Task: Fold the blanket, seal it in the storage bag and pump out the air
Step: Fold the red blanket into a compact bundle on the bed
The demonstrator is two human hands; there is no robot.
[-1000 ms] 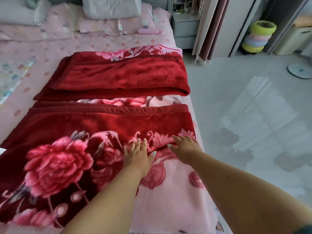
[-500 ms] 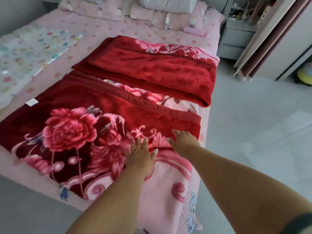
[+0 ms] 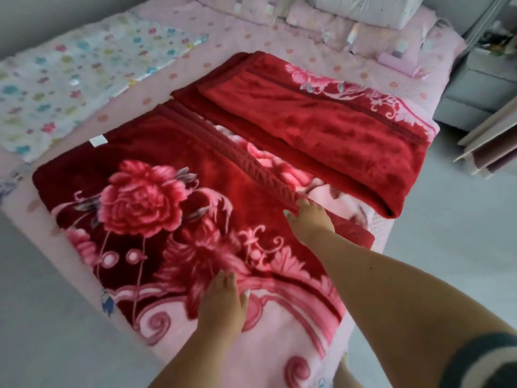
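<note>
Since the earlier frame right hand (image 3: 309,218) has gone forward from beside the left hand to the bound edge of the near fold; camera has swung so more of the bed's left side shows. Left hand (image 3: 222,299) has stayed about where it was.

Head view: red floral blanket (image 3: 156,197) lies on the pink bed (image 3: 223,40), both long sides folded in toward the middle, narrow strip of the pink underside showing between the two folds. Far fold (image 3: 321,124) sits flat, plain red with a flowered border. Right hand grips the near fold's edge, fingers curled over the binding, edge lifted a little there. Left hand lies flat on the near fold, fingers straight, palm down, holding nothing. White label (image 3: 98,141) at the near fold's far left corner. Patterned sheet (image 3: 70,77) lies beside the blanket on the left. Pillows (image 3: 361,9) at the head of the bed. Grey nightstand (image 3: 481,88) at right.
</note>
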